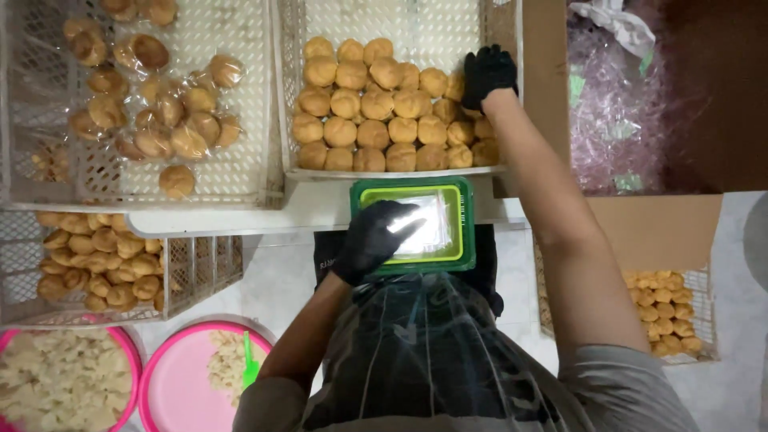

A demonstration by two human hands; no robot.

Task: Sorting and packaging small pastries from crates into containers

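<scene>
Green tray (462, 228): rectangular, clear bags inside; left hand (372, 238) flat on bags; right hand (486, 74) fingers curled on buns (376, 104).

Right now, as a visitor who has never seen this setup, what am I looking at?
This single picture comes from a camera on a person's head, looking down at their own black-gloved hands. The left hand rests on clear plastic bags in a green tray. The right hand reaches into a white basket of round golden buns. Another basket holds buns wrapped in plastic. Pink bowls sit lower left.
</scene>
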